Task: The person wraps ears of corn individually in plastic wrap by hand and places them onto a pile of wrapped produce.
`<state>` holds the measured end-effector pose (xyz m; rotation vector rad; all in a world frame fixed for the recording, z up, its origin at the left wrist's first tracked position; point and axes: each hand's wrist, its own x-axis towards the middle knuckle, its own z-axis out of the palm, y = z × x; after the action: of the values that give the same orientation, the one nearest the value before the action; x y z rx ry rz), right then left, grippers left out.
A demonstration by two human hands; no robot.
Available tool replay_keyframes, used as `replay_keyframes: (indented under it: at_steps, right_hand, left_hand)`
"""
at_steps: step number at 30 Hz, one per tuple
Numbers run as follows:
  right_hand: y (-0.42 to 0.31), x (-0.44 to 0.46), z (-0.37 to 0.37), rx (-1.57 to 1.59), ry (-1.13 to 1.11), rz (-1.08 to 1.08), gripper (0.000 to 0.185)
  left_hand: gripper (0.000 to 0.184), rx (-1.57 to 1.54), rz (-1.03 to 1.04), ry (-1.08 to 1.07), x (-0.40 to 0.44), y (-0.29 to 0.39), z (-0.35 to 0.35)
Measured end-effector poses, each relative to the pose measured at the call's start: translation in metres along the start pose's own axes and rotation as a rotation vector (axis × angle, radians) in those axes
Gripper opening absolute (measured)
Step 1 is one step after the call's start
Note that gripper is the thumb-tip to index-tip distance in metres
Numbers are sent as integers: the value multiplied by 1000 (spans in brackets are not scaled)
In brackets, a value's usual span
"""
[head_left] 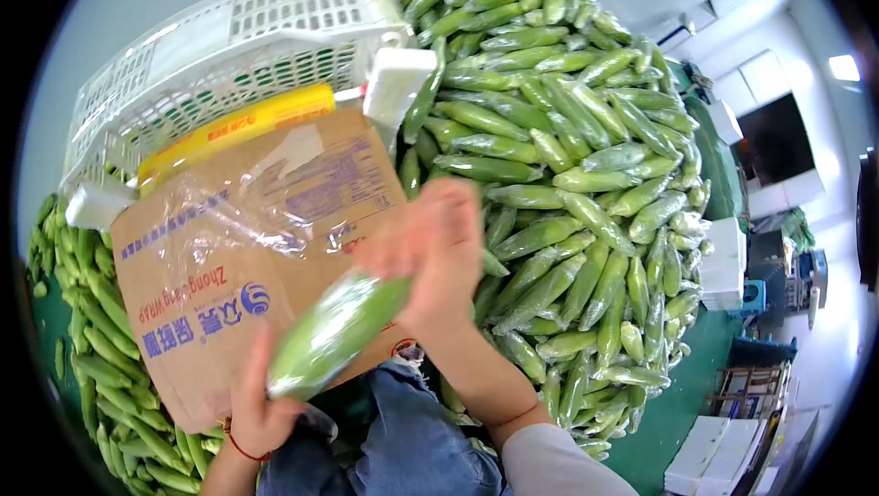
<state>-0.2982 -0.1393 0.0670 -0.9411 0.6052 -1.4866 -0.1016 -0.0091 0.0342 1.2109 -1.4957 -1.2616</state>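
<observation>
A single green ear of corn [339, 336], with clear film shining on its surface, was found held in a slanting position above the near edge of a cardboard box [201, 249], toward the near right corner. The left hand [259, 400] had its fingers and thumb closed on the lower end of the ear; a red cord [244, 446] circled that wrist. The right hand [435, 253] was at the upper end; its fingers were blurred, and whether they gripped could not be told. Along the box's far edge lay a yellow box [238, 133], with a white plastic crate [265, 38] behind it. Beyond the right edge rose a large heap of film-wrapped ears [581, 212]. Further green ears [124, 386] were piled beside the left edge.
</observation>
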Motion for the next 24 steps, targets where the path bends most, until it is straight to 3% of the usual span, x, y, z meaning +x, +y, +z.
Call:
replay_keyframes:
  at_steps: [1,2,3,4,5,6,7,8,9,10,11,12,13,14,16,17,18,19,21,22,23,24]
  right_hand:
    - [-1,-2,-3,-6,158,-22,52]
    - [3,-10,2,243,296,-8,57]
    - [8,-20,11,503,425,28,61]
    - [18,-38,13,253,300,75,62]
    - [21,-49,-12,55,167,160,67]
    - [25,-59,-38,-150,22,217,74]
    - [14,-57,-59,45,210,377,70]
    - [9,-51,-99,272,422,368,61]
    - [-3,-34,-141,76,501,223,54]
    - [-35,-12,-164,-293,415,75,47]
    - [-64,19,-210,-302,504,47,45]
    - [-98,46,-276,-139,503,-25,51]
    - [-130,76,-293,132,691,-138,57]
    - [-126,82,-274,-427,749,-169,59]
    - [-70,73,-216,-717,456,-51,61]
    - [-32,52,-187,-452,165,110,61]
    - [-9,32,-120,-888,-125,202,50]
    - [14,11,-53,-1291,-454,168,44]
    - [67,23,-48,-1593,-861,-257,39]
    - [83,34,-49,-1467,-791,-248,30]
    - [94,44,-50,-1334,-729,-239,22]
    - [92,36,-42,-1205,-630,-28,16]
  left_hand:
    - [69,332,209,101,7,7,2]
    - [71,651,415,19,30,17,1]
    - [70,687,408,35,44,22,16]
    - [69,756,285,-43,56,32,32]
    - [70,913,391,37,65,27,50]
    - [66,842,247,-128,67,42,55]
    - [62,553,497,-114,70,12,61]
    - [64,627,572,-94,60,6,50]
    - [65,696,659,-84,53,1,37]
    - [64,702,554,-55,44,-6,16]
    - [62,699,447,-30,32,-14,-7]
    - [62,804,307,92,20,-22,-24]
    - [66,900,243,203,11,-34,-47]
    - [70,996,184,323,5,-45,-67]
    - [73,1012,-11,533,-2,-61,-95]
    - [63,956,-67,607,5,-60,-107]
    - [53,997,0,606,12,-70,-121]
    - [43,1040,62,611,19,-81,-137]
    - [30,1048,259,492,31,-91,-167]
    - [23,1056,357,434,30,-91,-176]
    - [20,1020,325,474,19,-86,-179]
    - [17,985,285,509,4,-77,-180]
